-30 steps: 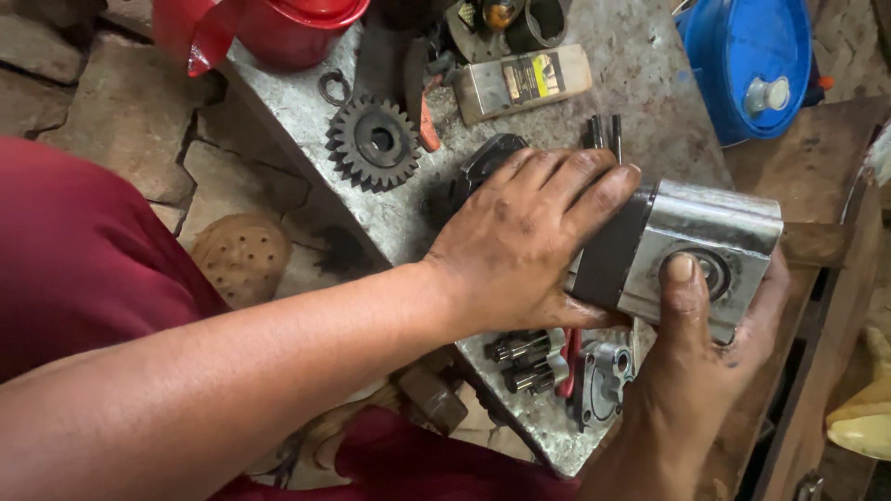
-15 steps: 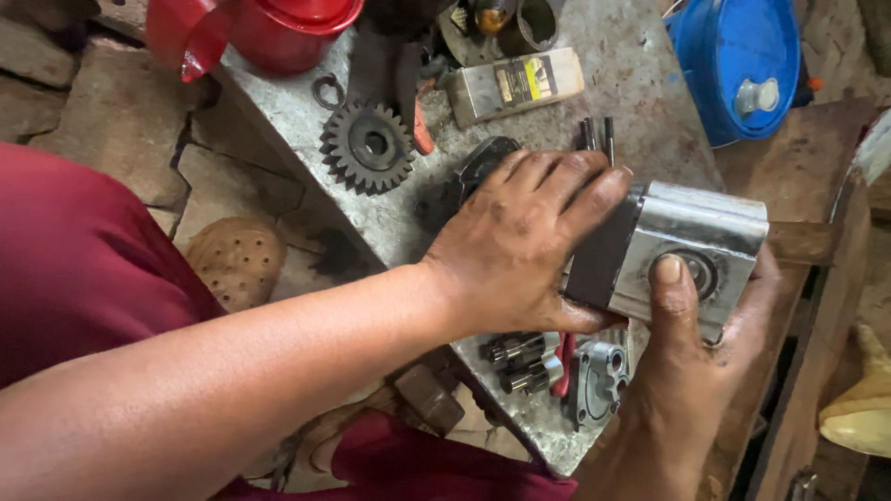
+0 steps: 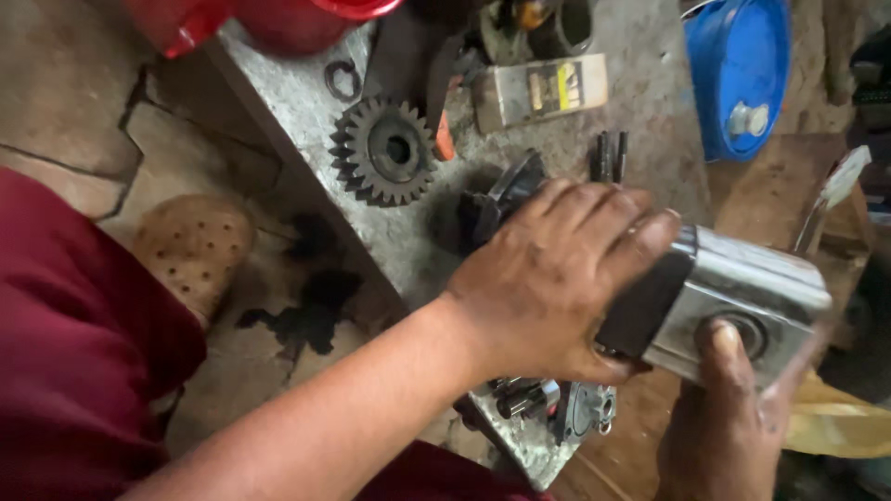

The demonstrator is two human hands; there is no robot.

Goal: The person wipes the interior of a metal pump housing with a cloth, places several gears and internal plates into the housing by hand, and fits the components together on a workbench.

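- The left hand (image 3: pixel 557 278) is laid palm-down over the dark end of the silver rectangular metal pump housing (image 3: pixel 742 306); fingers are curled over its top edge and closed on it.
- The left forearm is stretched in from the lower left, bare below a dark red sleeve.
- The right hand (image 3: pixel 733 427) is brought up from below the housing; its thumb is pressed on the round bore in the housing's end face, the rest of the hand cupped underneath, so the housing is gripped from both sides.
- The housing is held tilted, above the near right corner of the grey stained metal workbench (image 3: pixel 640 111), not resting on it.
- The right hand's fingers are hidden behind the housing; the housing's right edge is motion-blurred.
- A black round part (image 3: pixel 492 204) is partly covered by the left hand; its shape cannot be made out.
- Small steel shafts and a cover piece (image 3: pixel 557 408) are half hidden under the left wrist.
- A dark toothed steel gear (image 3: pixel 385 153) is seen lying flat on the bench, well apart from the hands.
- A blue round plastic lid (image 3: pixel 742 74) and a red plastic container (image 3: pixel 269 19) are cut off at the top edge.
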